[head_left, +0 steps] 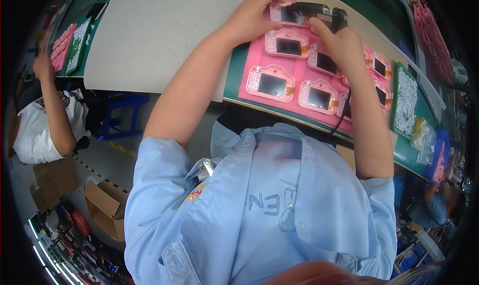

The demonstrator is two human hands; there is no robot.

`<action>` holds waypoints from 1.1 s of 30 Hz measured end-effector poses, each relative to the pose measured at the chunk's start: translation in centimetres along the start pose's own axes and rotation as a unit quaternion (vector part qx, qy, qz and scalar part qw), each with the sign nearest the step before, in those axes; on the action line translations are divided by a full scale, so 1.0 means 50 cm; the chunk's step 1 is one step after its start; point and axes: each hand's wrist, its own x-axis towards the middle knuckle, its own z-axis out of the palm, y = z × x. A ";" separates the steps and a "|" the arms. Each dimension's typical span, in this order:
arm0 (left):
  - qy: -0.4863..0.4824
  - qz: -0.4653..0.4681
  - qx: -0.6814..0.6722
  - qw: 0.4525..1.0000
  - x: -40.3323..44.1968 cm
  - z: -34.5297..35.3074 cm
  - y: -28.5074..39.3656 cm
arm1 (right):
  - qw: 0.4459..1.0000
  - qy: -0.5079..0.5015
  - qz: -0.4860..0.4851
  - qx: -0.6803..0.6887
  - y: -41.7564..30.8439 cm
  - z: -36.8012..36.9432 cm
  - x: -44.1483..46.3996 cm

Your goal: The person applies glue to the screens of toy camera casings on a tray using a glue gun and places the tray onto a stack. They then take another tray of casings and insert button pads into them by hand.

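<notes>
My right hand (344, 45) is wrapped round a black handheld tool (319, 11) with a cable, its body lying over the screen of the topmost pink device (281, 14). At that device's left edge, my left hand (254, 18) holds the pink frame between thumb and fingers. Several more pink devices with dark screens and orange ribbon tabs, such as this one (270, 83) and this one (318, 96), lie on a pink mat (249, 60). My right hand and forearm hide part of the mat, and the tool's tip is hard to make out.
A green tray of small white parts (405, 100) stands at the right, beside a plastic bag (425, 145) and a blue bin (439, 155). Grey board (149, 40) covers the table's left part. Co-workers sit at far left and far right. A black cable hangs over the front edge.
</notes>
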 end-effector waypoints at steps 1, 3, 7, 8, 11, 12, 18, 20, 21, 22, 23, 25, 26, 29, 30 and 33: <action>0.000 0.000 -0.001 1.000 0.000 0.000 0.000 | 1.000 0.018 -0.016 -0.010 -0.004 -0.001 -0.008; -0.001 -0.005 -0.016 1.000 0.000 -0.001 0.002 | 1.000 0.020 -0.015 -0.020 -0.015 -0.010 -0.025; 0.002 -0.003 -0.045 0.999 0.004 0.001 0.007 | 0.999 -0.020 0.029 0.020 -0.015 -0.035 -0.060; 0.004 0.003 -0.045 0.999 0.005 0.003 0.006 | 0.998 -0.022 0.035 0.039 -0.008 -0.038 -0.064; 0.002 0.017 -0.018 1.000 0.004 -0.001 0.008 | 0.995 -0.077 0.067 -0.021 -0.003 -0.049 -0.063; 0.002 0.021 -0.023 1.000 0.005 0.001 0.008 | 0.996 -0.065 0.055 -0.031 -0.002 -0.047 -0.063; 0.002 0.022 -0.035 0.999 0.001 -0.004 0.012 | 0.992 -0.021 0.016 -0.121 -0.022 -0.035 -0.069; 0.007 0.025 -0.028 0.999 0.000 -0.003 0.012 | 0.991 -0.021 0.016 -0.130 -0.030 -0.037 -0.074; 0.007 0.025 -0.025 0.999 0.001 -0.003 0.011 | 0.990 -0.017 0.015 -0.139 -0.026 -0.035 -0.072; 0.007 0.024 -0.023 0.999 0.000 -0.003 0.010 | 0.989 -0.014 0.013 -0.148 -0.018 -0.032 -0.069; 0.008 0.023 -0.021 0.999 -0.001 -0.004 0.010 | 0.987 -0.011 0.011 -0.157 -0.013 -0.031 -0.067; -0.001 0.004 -0.023 1.000 -0.001 -0.004 0.010 | 0.985 -0.004 -0.002 -0.172 -0.029 -0.034 -0.074; -0.006 -0.004 -0.025 1.000 0.000 -0.004 0.010 | 0.984 0.001 -0.008 -0.179 -0.036 -0.034 -0.076; 0.027 0.026 -0.010 0.999 -0.002 0.001 0.008 | 0.979 0.071 -0.077 -0.174 -0.031 -0.023 -0.076; 0.014 0.021 -0.009 1.000 -0.002 0.001 0.006 | 0.993 0.035 -0.009 -0.115 -0.030 -0.031 -0.070; -0.022 0.007 -0.029 0.999 -0.005 -0.007 -0.008 | 0.989 -0.038 0.113 0.089 -0.004 -0.065 -0.050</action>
